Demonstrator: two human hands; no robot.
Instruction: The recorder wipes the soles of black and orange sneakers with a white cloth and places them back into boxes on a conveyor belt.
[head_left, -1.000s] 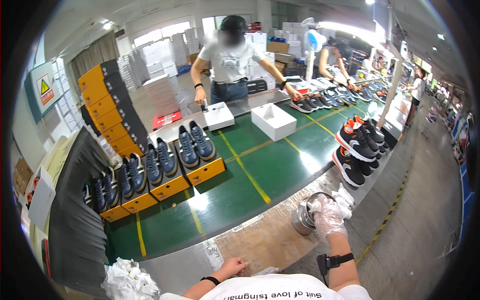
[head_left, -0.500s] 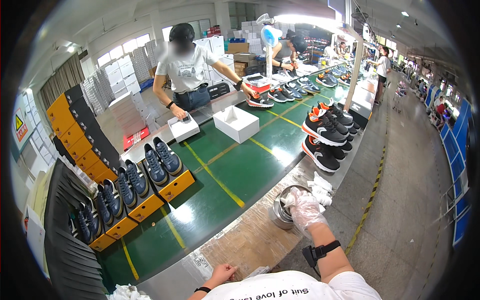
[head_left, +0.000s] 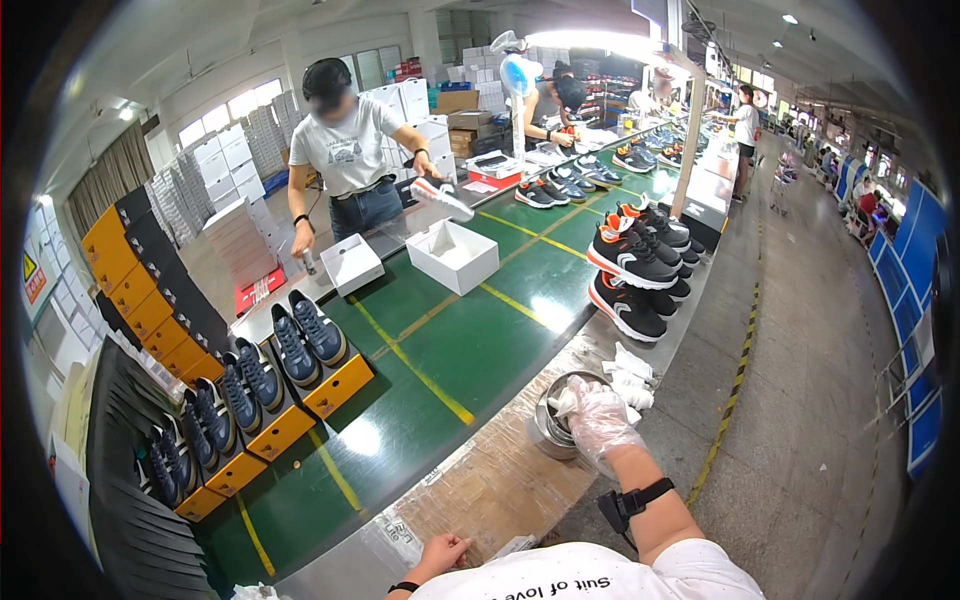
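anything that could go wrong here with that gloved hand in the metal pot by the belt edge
1. The metal pot sits near the table's outer edge, and the gloved right hand presses into it; a push outward might tip it off.
2. White cloths lie loose beside the pot near the edge and could slide to the floor.
3. The left hand rests on the taped cardboard, not steadying the pot.

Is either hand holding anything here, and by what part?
The gloved right hand reaches into the metal tin, on a white cloth; the grip cannot be told. The left hand rests empty on the bench edge.
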